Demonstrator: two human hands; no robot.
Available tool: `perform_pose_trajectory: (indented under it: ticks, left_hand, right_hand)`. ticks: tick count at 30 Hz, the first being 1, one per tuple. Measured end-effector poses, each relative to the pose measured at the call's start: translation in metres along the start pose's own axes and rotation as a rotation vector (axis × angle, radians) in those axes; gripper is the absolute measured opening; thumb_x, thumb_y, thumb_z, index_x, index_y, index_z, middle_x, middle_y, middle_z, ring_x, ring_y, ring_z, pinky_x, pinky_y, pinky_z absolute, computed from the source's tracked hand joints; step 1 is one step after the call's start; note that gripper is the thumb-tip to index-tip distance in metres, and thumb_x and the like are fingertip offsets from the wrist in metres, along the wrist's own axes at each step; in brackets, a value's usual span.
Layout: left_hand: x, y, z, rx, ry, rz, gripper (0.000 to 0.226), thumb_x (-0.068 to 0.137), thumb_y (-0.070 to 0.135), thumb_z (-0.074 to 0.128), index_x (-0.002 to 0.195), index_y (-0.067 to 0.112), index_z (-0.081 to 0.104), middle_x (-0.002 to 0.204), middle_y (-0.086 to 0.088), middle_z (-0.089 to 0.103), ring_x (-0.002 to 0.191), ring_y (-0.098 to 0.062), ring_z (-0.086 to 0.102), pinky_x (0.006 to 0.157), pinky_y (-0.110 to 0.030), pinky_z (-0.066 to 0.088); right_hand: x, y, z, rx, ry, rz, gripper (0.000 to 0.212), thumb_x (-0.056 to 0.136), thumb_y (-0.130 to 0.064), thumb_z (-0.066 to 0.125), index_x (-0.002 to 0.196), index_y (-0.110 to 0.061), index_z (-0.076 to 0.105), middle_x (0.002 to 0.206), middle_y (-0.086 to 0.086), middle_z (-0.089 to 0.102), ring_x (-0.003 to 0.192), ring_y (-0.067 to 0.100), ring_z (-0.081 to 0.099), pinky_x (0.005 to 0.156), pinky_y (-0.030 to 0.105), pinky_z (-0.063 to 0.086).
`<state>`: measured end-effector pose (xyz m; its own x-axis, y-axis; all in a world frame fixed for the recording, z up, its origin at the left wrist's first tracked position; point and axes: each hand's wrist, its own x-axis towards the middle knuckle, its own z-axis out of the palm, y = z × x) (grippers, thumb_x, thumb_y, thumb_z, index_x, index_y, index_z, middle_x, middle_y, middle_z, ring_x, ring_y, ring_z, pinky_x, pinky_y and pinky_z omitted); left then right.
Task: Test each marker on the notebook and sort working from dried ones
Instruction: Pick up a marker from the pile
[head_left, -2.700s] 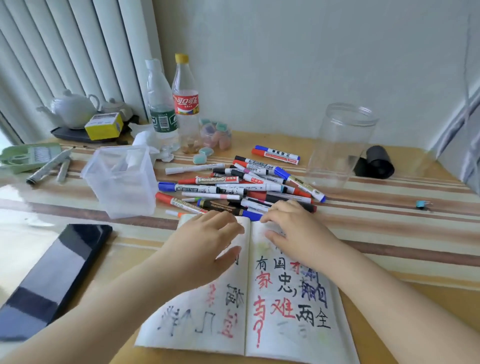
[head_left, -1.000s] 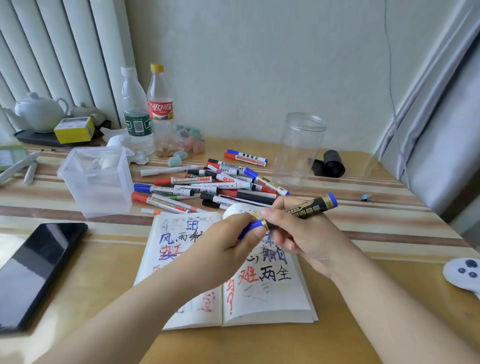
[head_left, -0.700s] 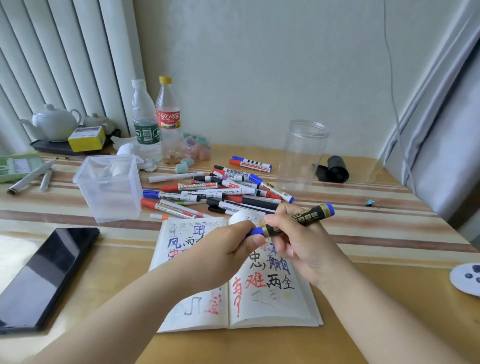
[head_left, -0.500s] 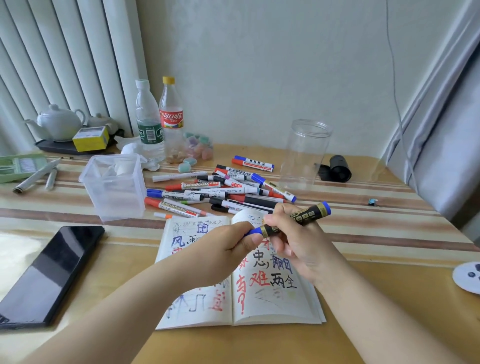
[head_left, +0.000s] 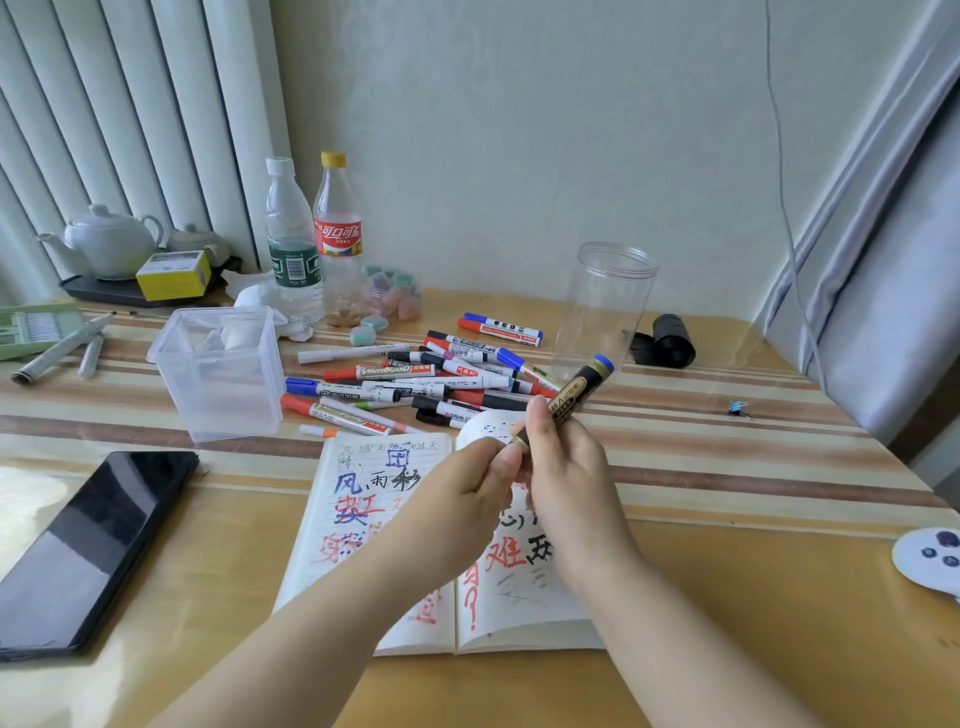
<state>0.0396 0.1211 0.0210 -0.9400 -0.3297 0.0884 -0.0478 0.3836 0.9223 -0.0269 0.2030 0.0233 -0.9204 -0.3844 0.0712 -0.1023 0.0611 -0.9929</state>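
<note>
Both hands are up over the open notebook (head_left: 384, 525), whose lined pages are covered in red, blue and black scribbles. The right hand (head_left: 563, 470) has its grip wrapped round a black-and-gold marker (head_left: 574, 397) with a blue end, tilted up and to the right. The left hand (head_left: 467, 499) pinches the marker's lower end. Behind them, a loose pile of markers (head_left: 415, 379) lies on the striped, glossy bench (head_left: 727, 499), between a frosted square plastic tub (head_left: 221, 371) and a clear round jar (head_left: 605, 306).

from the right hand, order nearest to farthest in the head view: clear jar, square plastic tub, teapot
1. Clear jar: just behind the right hand, slightly to its right.
2. Square plastic tub: across the marker pile, left.
3. Teapot: far left back corner.
</note>
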Motion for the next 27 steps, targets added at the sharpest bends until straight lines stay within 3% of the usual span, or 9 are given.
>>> perform_pose_trajectory:
  ticks: [2,5,10,13,17,20,24,25,27]
  left_hand:
    - [0.004,0.003,0.008,0.122,0.100,0.020,0.036,0.098,0.032,0.033,0.068,0.014,0.039,0.057,0.005,0.039,0.051,-0.013,0.035,0.054,-0.027,0.030]
    - [0.011,0.011,0.012,0.215,0.228,0.016,0.039,0.099,0.031,0.031,0.063,0.015,0.032,0.058,0.003,0.039,0.053,-0.012,0.035,0.047,-0.025,0.023]
    - [0.020,0.011,0.008,0.284,0.256,-0.020,0.042,0.099,0.033,0.028,0.062,0.014,0.031,0.059,0.001,0.040,0.053,-0.012,0.035,0.046,-0.026,0.023]
    - [0.021,0.011,0.008,0.307,0.261,-0.033,0.043,0.100,0.033,0.027,0.062,0.014,0.031,0.059,0.000,0.040,0.053,-0.013,0.035,0.048,-0.031,0.023]
    - [0.025,0.010,0.007,0.308,0.286,-0.041,0.041,0.100,0.031,0.028,0.062,0.015,0.032,0.060,0.001,0.041,0.053,-0.011,0.036,0.046,-0.024,0.024]
    - [0.024,0.011,0.005,0.315,0.306,0.030,0.039,0.099,0.032,0.029,0.067,0.012,0.037,0.061,0.000,0.044,0.057,-0.016,0.040,0.049,-0.028,0.026]
    - [0.018,0.007,-0.021,0.421,0.244,0.095,0.033,0.098,0.034,0.030,0.074,0.015,0.042,0.062,0.001,0.047,0.056,-0.015,0.043,0.051,-0.029,0.030]
    - [0.016,0.005,-0.032,0.482,0.196,0.087,0.031,0.097,0.035,0.030,0.074,0.019,0.041,0.063,0.003,0.047,0.055,-0.012,0.043,0.050,-0.025,0.030]
    - [0.011,0.003,-0.050,0.589,0.051,0.077,0.026,0.097,0.035,0.032,0.075,0.024,0.040,0.066,0.006,0.051,0.056,-0.007,0.046,0.050,-0.019,0.032]
  right_hand:
    - [0.004,-0.003,0.007,-0.081,0.114,-0.019,0.038,0.096,-0.044,0.040,0.068,-0.020,0.051,0.058,-0.007,0.055,0.058,0.009,0.053,0.054,0.021,0.041]
    - [0.017,-0.008,0.015,-0.087,0.172,0.036,0.042,0.098,-0.040,0.039,0.064,-0.018,0.049,0.062,-0.001,0.056,0.069,0.024,0.056,0.063,0.029,0.040]
    - [0.035,-0.007,0.022,-0.097,0.170,0.085,0.041,0.097,-0.039,0.040,0.067,-0.015,0.054,0.079,0.008,0.062,0.087,0.031,0.061,0.072,0.032,0.042]
    - [0.037,-0.008,0.025,-0.109,0.185,0.088,0.043,0.097,-0.037,0.040,0.061,-0.017,0.052,0.077,0.008,0.063,0.088,0.032,0.062,0.075,0.033,0.044]
    - [0.038,-0.008,0.029,-0.081,0.206,0.053,0.045,0.097,-0.037,0.040,0.058,-0.018,0.051,0.068,0.004,0.061,0.081,0.031,0.062,0.076,0.036,0.048]
    - [0.034,-0.013,0.029,-0.071,0.196,0.022,0.045,0.098,-0.040,0.039,0.060,-0.017,0.052,0.059,-0.003,0.057,0.068,0.023,0.057,0.063,0.029,0.042]
    - [0.028,-0.026,0.000,-0.242,-0.116,-0.004,0.061,0.090,-0.063,0.031,0.057,-0.017,0.052,0.035,-0.009,0.041,0.046,0.012,0.040,0.049,0.027,0.028]
    - [0.025,-0.028,-0.013,-0.400,-0.148,-0.092,0.065,0.088,-0.068,0.026,0.057,-0.018,0.054,0.035,-0.008,0.039,0.044,0.010,0.039,0.048,0.026,0.029]
    - [0.013,-0.033,-0.038,-0.807,-0.019,-0.562,0.057,0.090,-0.066,0.030,0.064,-0.023,0.057,0.046,-0.010,0.044,0.051,0.008,0.043,0.050,0.024,0.033]
